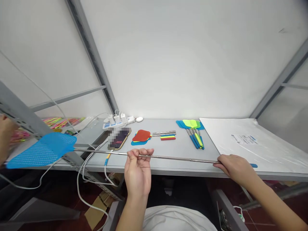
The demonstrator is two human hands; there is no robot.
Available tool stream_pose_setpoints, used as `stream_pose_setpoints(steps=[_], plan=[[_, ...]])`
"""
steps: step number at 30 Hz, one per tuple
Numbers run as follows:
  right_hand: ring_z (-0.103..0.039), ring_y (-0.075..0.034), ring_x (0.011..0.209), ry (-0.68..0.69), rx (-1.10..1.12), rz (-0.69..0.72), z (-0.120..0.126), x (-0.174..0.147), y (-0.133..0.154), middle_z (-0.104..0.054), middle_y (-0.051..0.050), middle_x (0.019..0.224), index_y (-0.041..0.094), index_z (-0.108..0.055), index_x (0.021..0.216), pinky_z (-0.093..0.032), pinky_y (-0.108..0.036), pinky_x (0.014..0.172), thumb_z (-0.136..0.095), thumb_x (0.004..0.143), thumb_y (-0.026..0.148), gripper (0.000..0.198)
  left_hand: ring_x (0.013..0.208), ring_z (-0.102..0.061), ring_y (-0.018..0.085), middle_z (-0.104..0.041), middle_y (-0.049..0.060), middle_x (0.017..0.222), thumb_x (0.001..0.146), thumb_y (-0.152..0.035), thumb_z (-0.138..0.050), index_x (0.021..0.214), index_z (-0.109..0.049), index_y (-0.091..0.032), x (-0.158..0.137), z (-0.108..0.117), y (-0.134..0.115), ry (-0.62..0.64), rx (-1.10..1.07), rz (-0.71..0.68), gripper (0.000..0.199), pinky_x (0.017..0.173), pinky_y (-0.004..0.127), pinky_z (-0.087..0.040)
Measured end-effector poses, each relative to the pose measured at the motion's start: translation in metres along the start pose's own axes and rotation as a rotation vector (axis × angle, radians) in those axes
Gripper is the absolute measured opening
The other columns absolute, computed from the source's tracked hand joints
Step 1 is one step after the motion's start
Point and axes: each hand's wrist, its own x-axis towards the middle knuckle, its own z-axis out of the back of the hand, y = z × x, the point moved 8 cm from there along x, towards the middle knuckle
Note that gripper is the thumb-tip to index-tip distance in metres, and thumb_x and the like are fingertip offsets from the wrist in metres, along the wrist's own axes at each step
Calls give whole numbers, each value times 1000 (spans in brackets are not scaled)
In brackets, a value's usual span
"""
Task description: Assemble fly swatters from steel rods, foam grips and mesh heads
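A fly swatter with a blue mesh head [45,150] and a long extended metal rod stretches across my view, above the table's front edge. My left hand [138,173], palm up, pinches the rod near its middle. At the other end my right hand [234,166] is wrapped round the handle, whose blue tip sticks out past the fist. Behind the rod lie red, yellow and blue swatter heads [141,135] in a stack, with several metal rods [164,133] and coloured handles [167,138] beside them. Several whole swatters [195,136] with blue, green and yellow heads lie in a bundle farther right.
A power strip [119,121] with plugs and a phone [119,138] sit at the table's left, with white cables hanging over the edge. A white wrapped sheet [255,141] covers the right side. Metal shelf posts [93,57] frame the space. Another person's arm [4,138] shows far left.
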Motion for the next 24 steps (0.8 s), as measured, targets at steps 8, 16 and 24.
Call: stream_pose_setpoints(steps=[8, 16, 24], plan=[[-54, -17, 58, -23, -120, -171, 16, -24, -55, -58, -2, 64, 20, -53, 71, -31, -29, 58, -44, 98, 44, 37, 83, -69, 20, -69, 4, 79, 91, -46, -55, 75, -57, -18, 30, -25, 34, 40, -37, 105, 32, 95, 48, -50], [-54, -14, 61, 8, -72, -213, 10, 5, -21, -61, -2, 68, 18, -56, 75, -29, -28, 59, -38, 101, 41, 39, 99, -69, 29, -73, 14, 98, 89, -49, -57, 84, -60, -16, -6, -60, 84, 199, 141, 215, 34, 97, 52, -47], [-53, -14, 61, 17, -13, -267, -3, -6, -32, -61, -3, 69, 18, -57, 74, -26, -27, 57, -35, 101, 44, 43, 98, -70, 30, -74, 14, 97, 90, -48, -56, 83, -60, -15, 5, -60, 82, 188, 186, 188, 33, 96, 54, -48]])
